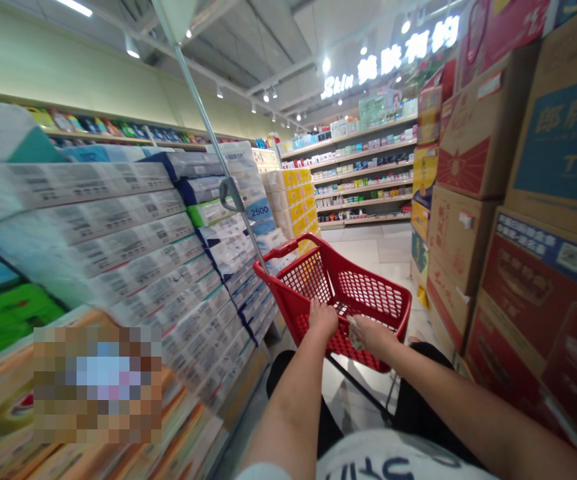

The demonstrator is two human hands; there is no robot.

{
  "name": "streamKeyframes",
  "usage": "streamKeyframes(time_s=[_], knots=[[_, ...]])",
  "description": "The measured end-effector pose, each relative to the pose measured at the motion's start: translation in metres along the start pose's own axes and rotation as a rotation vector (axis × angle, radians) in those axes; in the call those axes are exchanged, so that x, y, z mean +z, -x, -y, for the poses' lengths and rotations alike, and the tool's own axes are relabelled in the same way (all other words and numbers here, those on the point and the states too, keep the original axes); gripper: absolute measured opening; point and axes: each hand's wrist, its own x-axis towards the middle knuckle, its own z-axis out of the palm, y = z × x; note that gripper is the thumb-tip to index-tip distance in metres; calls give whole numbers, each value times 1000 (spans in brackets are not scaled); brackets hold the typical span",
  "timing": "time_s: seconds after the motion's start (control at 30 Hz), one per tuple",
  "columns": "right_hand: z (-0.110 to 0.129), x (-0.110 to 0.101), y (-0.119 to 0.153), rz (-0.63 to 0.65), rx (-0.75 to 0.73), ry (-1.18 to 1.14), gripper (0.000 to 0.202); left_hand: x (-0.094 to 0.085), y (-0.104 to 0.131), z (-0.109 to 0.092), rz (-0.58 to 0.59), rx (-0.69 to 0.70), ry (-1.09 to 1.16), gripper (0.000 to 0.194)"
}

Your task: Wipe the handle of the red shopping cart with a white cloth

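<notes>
In the head view, a red shopping cart (368,291) with perforated plastic sides stands just in front of me. Its basket shows nothing large inside. My left hand (323,319) is closed over the cart's near edge. To its right, my right hand (371,333) is closed round a small, pale, crumpled item (355,331) at the same edge; what the item is, I cannot make out. A metal pole (203,110) rises at the cart's left corner and leans up to the left.
Stacked tissue packs (133,220) line the left side, with yellow packs (301,200) farther on. Cardboard boxes (468,247) are piled along the right. Shelves of small products (363,170) stand across the aisle's far end.
</notes>
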Motion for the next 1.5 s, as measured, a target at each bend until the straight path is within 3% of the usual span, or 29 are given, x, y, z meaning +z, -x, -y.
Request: streamKeyframes(time_s=[0.07, 0.23, 0.37, 0.47, 0.67, 0.73, 0.8, 0.97, 1.03, 1.17, 1.27, 1.37, 1.5], knots=[[0, 1, -2, -50, -13, 46, 29, 1, -1, 0, -7, -7, -4, 42], [-9, 11, 2, -342, -487, 346, 51, 4, -2, 1, -22, 9, -32, 43], [-16, 15, 5, -404, -661, 435, 57, 6, -4, 2, -29, 12, -29, 43], [-15, 15, 4, -368, -615, 396, 54, 6, -4, 2, -31, 5, -19, 43], [-2, 5, 1, -179, -156, 200, 42, 3, -2, 1, -12, 4, -7, 43], [0, 1, 2, -130, -73, 172, 39, 3, -2, 1, -11, 1, -7, 42], [-1, 0, 4, -140, -124, 212, 41, 3, -2, 1, -13, -3, -9, 42], [-7, 6, 7, -304, -526, 322, 54, 5, -3, 1, -12, 5, -14, 45], [-6, 5, 7, -272, -475, 307, 53, 5, -3, 1, -8, 5, -14, 44], [1, -3, 6, -103, -113, 210, 48, 6, -4, 1, -10, -13, -10, 43], [3, -7, 5, -68, 0, 155, 42, 6, -4, 0, -14, -10, -4, 43], [2, -4, 5, -78, -29, 182, 39, 6, -3, 1, -15, -4, 0, 43], [-6, 7, 9, -183, -265, 300, 55, 6, -2, 0, -13, -4, -3, 45]])
